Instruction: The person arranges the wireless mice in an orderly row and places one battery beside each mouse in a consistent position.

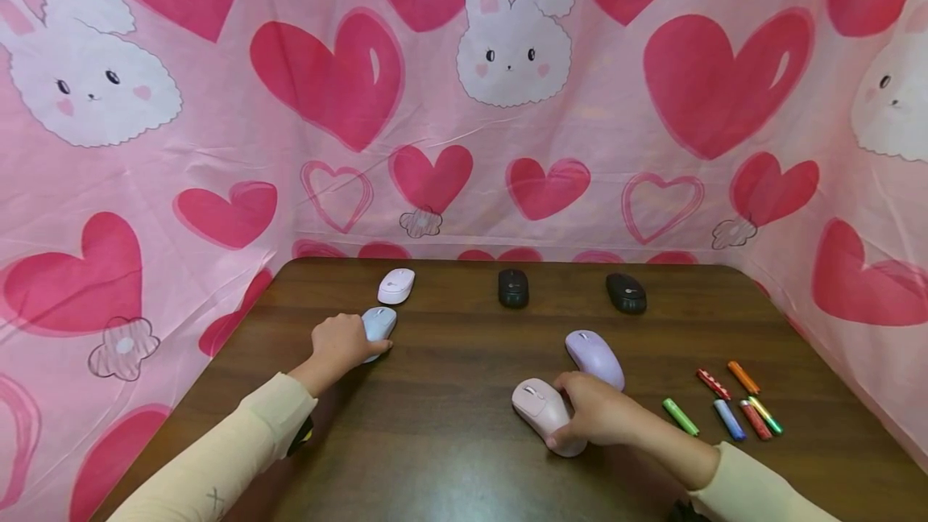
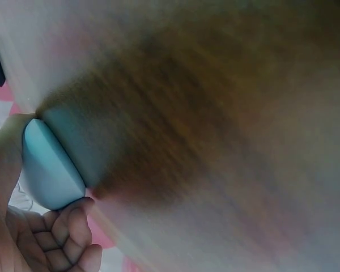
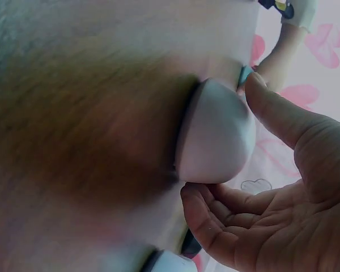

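My left hand (image 1: pixel 341 349) holds a light blue computer mouse (image 1: pixel 380 322) on the left of the table, thumb along its near right side. In the left wrist view the mouse (image 2: pixel 51 167) sits between the thumb and curled fingers (image 2: pixel 73 232). At the front centre-right, my right hand (image 1: pixel 598 413) has thumb and fingers about a pale pink computer mouse (image 1: pixel 540 405). The right wrist view shows this mouse (image 3: pixel 218 133) with fingertips at its lower side and the thumb beside its upper side. A lilac mouse (image 1: pixel 594 354) lies just beyond the right hand.
Along the back of the brown table (image 1: pixel 435 425) lie a white mouse (image 1: pixel 395 286) and two black mice, one central (image 1: pixel 513 288) and another farther right (image 1: pixel 627 293). Several small coloured batteries (image 1: pixel 728 419) are scattered to the right. A pink heart-patterned cloth (image 1: pixel 435 119) encloses the table.
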`<state>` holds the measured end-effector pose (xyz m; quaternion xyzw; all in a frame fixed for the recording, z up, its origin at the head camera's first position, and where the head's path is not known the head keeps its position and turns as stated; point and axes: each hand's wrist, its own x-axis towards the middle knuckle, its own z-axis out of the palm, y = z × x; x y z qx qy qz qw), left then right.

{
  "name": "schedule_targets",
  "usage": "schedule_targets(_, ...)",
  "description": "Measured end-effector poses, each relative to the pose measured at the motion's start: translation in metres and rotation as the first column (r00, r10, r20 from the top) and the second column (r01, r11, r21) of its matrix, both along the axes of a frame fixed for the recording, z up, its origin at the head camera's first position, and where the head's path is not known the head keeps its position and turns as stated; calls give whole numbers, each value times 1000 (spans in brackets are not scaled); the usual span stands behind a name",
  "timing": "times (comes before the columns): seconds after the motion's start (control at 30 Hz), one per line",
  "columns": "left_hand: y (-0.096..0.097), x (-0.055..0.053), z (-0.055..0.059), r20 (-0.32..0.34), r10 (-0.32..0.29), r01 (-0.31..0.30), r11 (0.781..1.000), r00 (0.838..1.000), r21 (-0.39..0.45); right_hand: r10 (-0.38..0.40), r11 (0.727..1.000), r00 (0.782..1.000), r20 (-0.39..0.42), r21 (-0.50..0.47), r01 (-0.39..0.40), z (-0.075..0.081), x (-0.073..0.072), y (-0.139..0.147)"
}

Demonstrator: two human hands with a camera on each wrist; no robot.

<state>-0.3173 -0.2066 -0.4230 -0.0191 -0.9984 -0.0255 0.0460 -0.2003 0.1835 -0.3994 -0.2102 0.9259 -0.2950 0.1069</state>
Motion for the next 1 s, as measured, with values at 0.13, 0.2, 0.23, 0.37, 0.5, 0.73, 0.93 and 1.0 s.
schedule_targets(0.13,0,0,0,2,-1,1,1000,1000,-1,0,1000,1000,-6,2,0,-3,0,0)
schedule_targets(0.2,-1,0,1,5,-2,2,1000,1000,-1,-3,1000,1000,-3,-2,3,-4,-1,0)
schedule_targets(0.23,0,0,1,6,-2,2,1000,1000,0,-8,1000,1000,1,-3,8,-3,-1,-1)
schedule_targets(0.37,0,1,1,5,-3,3,1000,1000,1,-29,1000,999,13,-1,29,-2,0,-2)
schedule_targets(0.5,0,1,2,5,-5,5,1000,1000,-1,-44,999,999,9,20,44,0,1,-4)
schedule_targets(0.73,-1,0,1,12,-4,4,1000,1000,4,-68,996,998,-12,62,68,0,0,-4)
schedule_targets(0.93,-1,0,1,20,-1,1,1000,1000,0,-91,992,996,-18,86,92,0,0,-6)
schedule_targets(1.0,0,0,0,23,-1,1,1000,1000,-1,-98,991,995,-20,90,99,-1,0,-7)
